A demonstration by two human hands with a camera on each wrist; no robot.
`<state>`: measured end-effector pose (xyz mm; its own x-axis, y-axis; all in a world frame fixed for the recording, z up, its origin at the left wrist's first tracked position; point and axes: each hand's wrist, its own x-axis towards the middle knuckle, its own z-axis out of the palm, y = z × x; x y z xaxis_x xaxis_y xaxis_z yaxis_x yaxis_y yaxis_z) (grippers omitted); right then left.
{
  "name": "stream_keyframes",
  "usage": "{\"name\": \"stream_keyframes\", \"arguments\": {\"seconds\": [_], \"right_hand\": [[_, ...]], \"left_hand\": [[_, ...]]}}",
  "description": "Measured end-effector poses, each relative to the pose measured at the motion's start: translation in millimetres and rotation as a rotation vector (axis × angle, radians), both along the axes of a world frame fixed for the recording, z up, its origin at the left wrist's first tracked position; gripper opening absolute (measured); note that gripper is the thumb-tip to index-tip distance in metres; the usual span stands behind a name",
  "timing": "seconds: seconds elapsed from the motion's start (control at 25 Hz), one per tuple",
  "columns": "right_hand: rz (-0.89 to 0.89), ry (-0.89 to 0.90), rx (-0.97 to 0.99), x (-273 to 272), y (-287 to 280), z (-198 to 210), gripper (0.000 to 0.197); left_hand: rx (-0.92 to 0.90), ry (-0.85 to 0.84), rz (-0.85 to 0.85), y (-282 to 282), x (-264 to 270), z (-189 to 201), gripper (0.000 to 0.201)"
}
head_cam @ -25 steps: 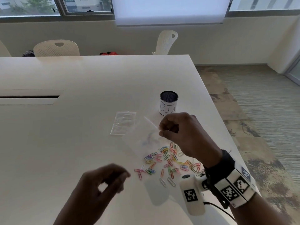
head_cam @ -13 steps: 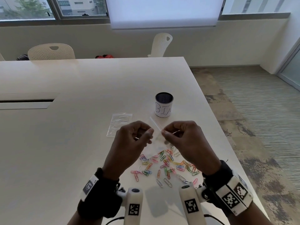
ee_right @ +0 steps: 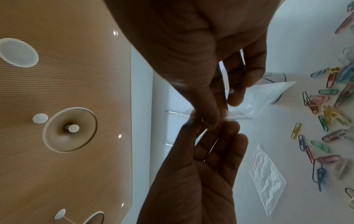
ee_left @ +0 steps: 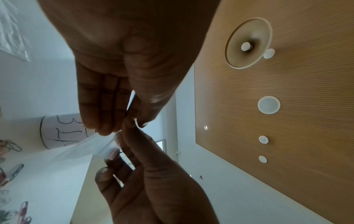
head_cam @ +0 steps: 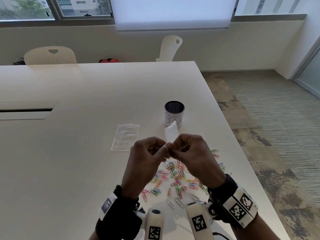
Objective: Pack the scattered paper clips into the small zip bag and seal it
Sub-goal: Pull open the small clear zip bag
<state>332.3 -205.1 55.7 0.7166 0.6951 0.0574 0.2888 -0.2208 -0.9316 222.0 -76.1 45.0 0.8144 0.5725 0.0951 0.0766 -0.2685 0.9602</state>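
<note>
I'm in an office meeting room: a long white bench (head_cam: 86, 118) with a cable slot (head_cam: 26, 110), white perforated chairs (head_cam: 50, 55) pushed in at its far side, carpet (head_cam: 277, 127), a window blind (head_cam: 173, 13), and a wood-slat ceiling (ee_left: 287, 91) with round lights (ee_left: 268, 104)

Both hands are bare. Each wrist wears a black strap (head_cam: 119, 220) with a white band printed with square black-and-white markers (head_cam: 239, 209). A white camera housing (head_cam: 199, 220) juts from each, bearing a marker; a thin dark cable seems to trail off the right one.
</note>
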Motion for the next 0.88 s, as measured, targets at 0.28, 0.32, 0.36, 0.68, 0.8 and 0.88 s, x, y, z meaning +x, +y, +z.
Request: {"name": "stream_keyframes", "arguments": {"seconds": [0.28,0.32,0.36,0.68,0.8,0.88], "right_hand": [[0.060,0.172,-0.007,10,6,1,0.014],[0.057,0.195,0.003,11,7,0,0.012],[0.048,0.200,0.012,11,8,-1,0.010],[-0.022,0.075,0.032,6,13,-10,0.001],[-0.016,0.105,0.030,5,14,-9,0.006],[-0.011,0.169,0.052,5,14,-9,0.008]], "left_hand": [[-0.050,-0.004,0.054,5,7,-3,0.014],[-0.057,-0.004,0.068,6,8,-4,0.014],[-0.059,-0.004,0.081,7,8,-5,0.013],[-0.125,-0.036,0.168,1,12,-10,0.009],[-0.049,-0.027,0.177,2,10,-11,0.006],[-0.030,-0.023,0.165,3,9,-9,0.005]]}}
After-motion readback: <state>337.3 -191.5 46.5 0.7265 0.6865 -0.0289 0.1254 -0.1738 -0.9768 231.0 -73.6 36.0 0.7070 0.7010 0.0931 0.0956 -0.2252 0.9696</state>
